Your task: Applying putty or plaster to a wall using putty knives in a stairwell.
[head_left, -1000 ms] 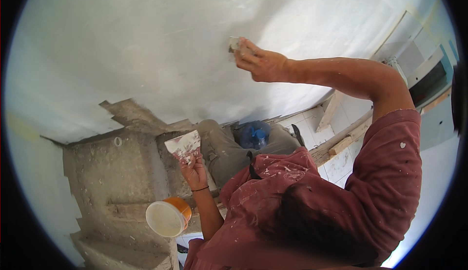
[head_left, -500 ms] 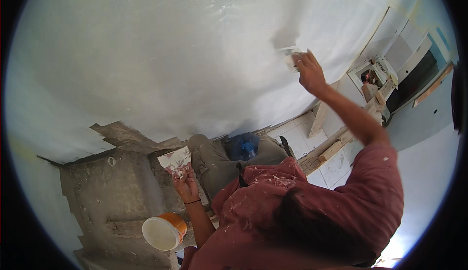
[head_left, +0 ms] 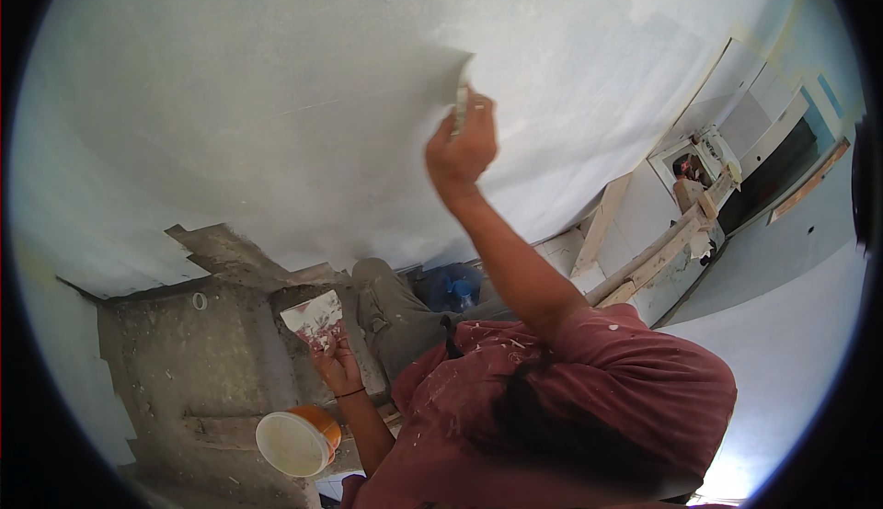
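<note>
Orange, the small bucket (head_left: 296, 441) hung low at left, apart from both hands. Just right of it, the left hand (head_left: 336, 366) closed its grip on a putty-smeared hawk (head_left: 314, 321). Farther right, the right hand (head_left: 463, 148) pinched a putty knife (head_left: 460, 102) against the white wall (head_left: 276, 95); the thin stiff blade looked light and best held by its handle.

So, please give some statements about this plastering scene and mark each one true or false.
1. The right hand presses a putty knife against the white wall. True.
2. The left hand is empty. False: it holds a wide plaster-smeared scraper.
3. An orange bucket stands below the left hand. True.
4. The person wears a blue shirt. False: the shirt is dark red, flecked white.
</note>
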Tool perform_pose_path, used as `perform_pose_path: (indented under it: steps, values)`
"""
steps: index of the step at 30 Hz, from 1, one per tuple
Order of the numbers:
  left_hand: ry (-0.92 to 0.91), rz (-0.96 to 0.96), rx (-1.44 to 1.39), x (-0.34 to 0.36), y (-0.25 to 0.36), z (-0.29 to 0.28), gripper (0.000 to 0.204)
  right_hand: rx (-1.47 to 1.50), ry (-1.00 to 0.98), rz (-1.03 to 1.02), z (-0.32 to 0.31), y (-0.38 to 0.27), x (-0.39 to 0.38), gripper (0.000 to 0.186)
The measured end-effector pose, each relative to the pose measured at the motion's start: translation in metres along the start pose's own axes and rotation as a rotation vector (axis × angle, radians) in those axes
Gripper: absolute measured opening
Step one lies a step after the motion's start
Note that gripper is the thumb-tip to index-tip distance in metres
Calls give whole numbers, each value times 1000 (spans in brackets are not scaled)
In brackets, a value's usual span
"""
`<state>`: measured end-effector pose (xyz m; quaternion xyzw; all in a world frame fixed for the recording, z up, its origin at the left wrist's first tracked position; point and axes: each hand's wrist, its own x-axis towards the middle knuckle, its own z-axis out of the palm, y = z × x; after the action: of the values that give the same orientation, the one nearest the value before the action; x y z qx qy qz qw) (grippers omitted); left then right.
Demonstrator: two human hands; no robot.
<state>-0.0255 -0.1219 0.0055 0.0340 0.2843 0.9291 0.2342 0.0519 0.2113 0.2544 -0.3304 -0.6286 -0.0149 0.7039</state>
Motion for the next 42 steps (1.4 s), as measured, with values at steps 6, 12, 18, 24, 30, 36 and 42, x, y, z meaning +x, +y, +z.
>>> perform_pose_path:
  steps: [6, 12, 18, 24, 30, 36, 42]
  values:
    - [53, 26, -24, -11, 7, -10, 49, 198, -185, -142, 28, -116, -43, 51]
    - [49, 111, 4, -7, 23, -24, 47, 132, -338, -390, 64, -187, -80, 42]
    - [64, 153, -29, -11, 25, -9, 54, 217, -483, -471, 50, -194, -82, 40]
    - [7, 102, -49, -10, 16, 15, 58, 430, -793, -144, 5, -108, -101, 36]
    - [-20, -16, -76, -5, 3, 40, 51, 954, -1187, 1057, -44, -34, -99, 28]
    - [-73, -232, -110, 5, 7, 79, 45, 1180, -1155, 1583, -72, -22, -59, 24]
    - [-305, -470, -434, -8, 8, 87, 48, 1104, -1385, -357, -83, -26, -53, 36]
